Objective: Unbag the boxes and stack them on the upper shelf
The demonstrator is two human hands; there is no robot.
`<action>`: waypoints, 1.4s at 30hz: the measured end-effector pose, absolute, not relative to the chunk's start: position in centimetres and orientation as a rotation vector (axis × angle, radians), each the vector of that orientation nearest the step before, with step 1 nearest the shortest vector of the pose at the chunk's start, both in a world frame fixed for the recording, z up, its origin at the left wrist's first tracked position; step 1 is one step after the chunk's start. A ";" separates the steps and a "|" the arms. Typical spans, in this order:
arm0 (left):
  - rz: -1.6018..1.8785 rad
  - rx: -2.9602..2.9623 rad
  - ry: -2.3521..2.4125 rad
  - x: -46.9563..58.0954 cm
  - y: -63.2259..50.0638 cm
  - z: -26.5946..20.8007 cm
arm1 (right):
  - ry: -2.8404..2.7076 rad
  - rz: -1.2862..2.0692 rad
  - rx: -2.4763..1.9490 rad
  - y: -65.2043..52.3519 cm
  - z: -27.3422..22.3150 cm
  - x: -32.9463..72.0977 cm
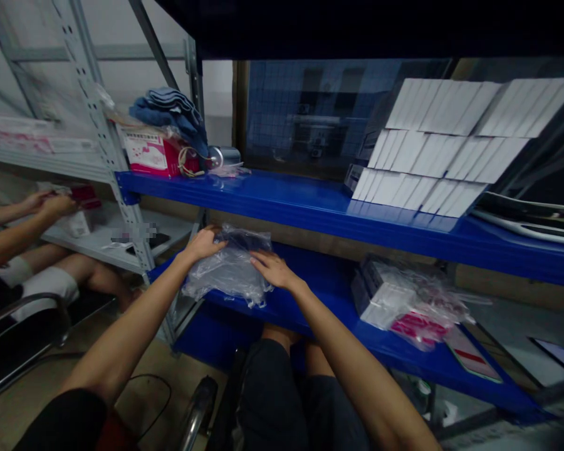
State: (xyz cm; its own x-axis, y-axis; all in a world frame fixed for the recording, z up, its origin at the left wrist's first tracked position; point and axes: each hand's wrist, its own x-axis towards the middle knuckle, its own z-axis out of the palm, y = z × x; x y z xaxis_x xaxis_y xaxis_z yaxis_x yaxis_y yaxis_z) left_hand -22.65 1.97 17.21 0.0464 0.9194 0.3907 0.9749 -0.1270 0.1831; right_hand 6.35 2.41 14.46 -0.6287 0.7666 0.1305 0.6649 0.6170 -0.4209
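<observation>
A loose stack of clear plastic bags lies crumpled on the lower blue shelf, in front of my seat. My left hand is closed at the far left edge of the bags, its thumb over the film and its other fingers partly hidden. On the right side of the stack rests my right hand, fingers stretched out and touching the plastic. Farther right on the same shelf, white boxes lie beside clear wrapping and a pink packet.
The upper blue shelf holds stacked white boxes, a pink-and-white carton with blue cloth on it, and a cylinder. A phone lies at the lower right. A co-worker's hands are at left, beyond a metal post.
</observation>
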 end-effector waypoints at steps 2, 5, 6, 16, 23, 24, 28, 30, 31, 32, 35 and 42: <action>-0.512 -2.160 -2.118 -24.8 1.8 15.6 | -2.615 0.511 -1.153 2.4 13.6 4.5; -0.416 -2.077 -2.225 -26.0 1.6 13.5 | -2.638 0.467 -1.090 2.5 12.8 2.5; -0.421 -2.028 -2.209 -25.9 1.6 13.0 | -2.603 0.416 -1.073 2.7 12.7 1.8; -0.186 -2.227 -2.065 -22.9 4.1 6.6 | -2.619 0.326 -1.396 7.2 7.3 -3.3; -0.191 -2.314 -2.271 -23.5 5.0 2.5 | -2.523 0.473 -1.379 8.3 2.6 -2.5; -0.184 -2.325 -2.284 -23.5 4.9 2.7 | -2.459 0.536 -1.342 8.6 2.6 -2.4; -0.222 -2.292 -2.213 -23.1 4.6 5.6 | -1.988 0.743 -1.228 10.0 3.6 -0.7; -0.262 -2.222 -2.121 -22.1 4.5 7.8 | -1.777 0.722 -1.224 10.4 4.2 1.2; -0.286 -2.201 -2.067 -21.2 4.5 8.9 | -1.703 0.700 -1.223 10.4 4.4 2.5; -0.321 -2.196 -2.008 -20.1 4.5 9.9 | -1.637 0.685 -1.218 10.2 4.4 3.9; -0.509 -2.297 -1.782 -15.1 4.4 11.9 | -1.567 0.648 -1.230 8.4 4.0 9.1; -0.690 -2.800 -1.414 0.0 2.8 7.6 | -1.865 0.230 -1.503 1.4 2.8 23.5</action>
State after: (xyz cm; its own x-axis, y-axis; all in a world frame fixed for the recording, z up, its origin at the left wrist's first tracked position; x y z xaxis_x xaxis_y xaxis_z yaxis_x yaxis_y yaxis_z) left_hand 0.04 2.79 7.59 0.5207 0.7815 0.3437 0.7515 -0.6106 0.2498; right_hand 23.52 1.39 2.81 -0.0624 0.9072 0.4161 0.7790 0.3049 -0.5479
